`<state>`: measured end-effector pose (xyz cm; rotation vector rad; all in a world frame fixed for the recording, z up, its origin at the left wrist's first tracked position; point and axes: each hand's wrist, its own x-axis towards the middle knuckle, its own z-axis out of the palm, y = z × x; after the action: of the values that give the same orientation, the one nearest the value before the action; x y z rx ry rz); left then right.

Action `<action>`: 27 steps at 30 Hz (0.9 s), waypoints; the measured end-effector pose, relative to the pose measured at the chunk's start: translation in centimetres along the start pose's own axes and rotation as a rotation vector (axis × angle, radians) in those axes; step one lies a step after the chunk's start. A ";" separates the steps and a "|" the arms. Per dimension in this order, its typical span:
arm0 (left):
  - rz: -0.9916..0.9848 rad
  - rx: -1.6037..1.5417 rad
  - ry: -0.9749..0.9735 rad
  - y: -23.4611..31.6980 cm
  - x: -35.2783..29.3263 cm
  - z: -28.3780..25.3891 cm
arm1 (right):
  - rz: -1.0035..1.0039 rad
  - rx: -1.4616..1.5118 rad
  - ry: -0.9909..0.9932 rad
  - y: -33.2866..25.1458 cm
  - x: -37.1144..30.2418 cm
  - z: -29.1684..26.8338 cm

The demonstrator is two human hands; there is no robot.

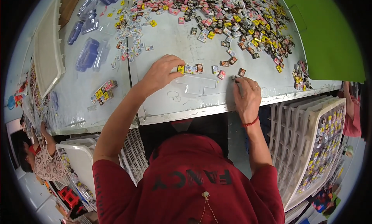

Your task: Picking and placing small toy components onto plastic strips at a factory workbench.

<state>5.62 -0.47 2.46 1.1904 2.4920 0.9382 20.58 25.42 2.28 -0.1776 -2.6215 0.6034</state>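
My left hand (162,72) pinches a small yellow box (181,69) between thumb and fingertips. That box forms the left end of a short row with blue-and-white boxes (190,69) and a brown box (199,68). Just below the row lies a clear plastic tray (197,84), flat on the table. My right hand (248,96) is closed at the fingertips on a small dark box (235,79), partly hidden by the fingers. Between the hands sit another blue-and-white box (215,70) and a pink box (221,74); a loose brown box (241,72) is beside my right fingertips.
A wide heap of mixed small boxes (248,22) covers the far table. Bluish clear trays (88,55) and a small cluster of boxes (104,92) lie left. Stacked white crates (298,146) stand at right, below the table edge. Another person (44,158) is at far left.
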 end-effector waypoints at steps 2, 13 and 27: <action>0.040 0.039 0.025 0.2 0.3 0.1 | -0.015 -0.015 0.016 0.2 -0.4 1.0; -0.114 -0.151 0.043 1.5 -0.1 0.4 | -0.141 0.063 -0.018 -1.5 1.9 3.1; 0.139 0.066 0.180 1.3 3.1 2.1 | -0.245 0.118 -0.158 -1.6 5.6 2.9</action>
<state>5.37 3.44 1.89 1.3713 2.6260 1.0480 14.29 24.07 2.87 0.2337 -2.6900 0.7071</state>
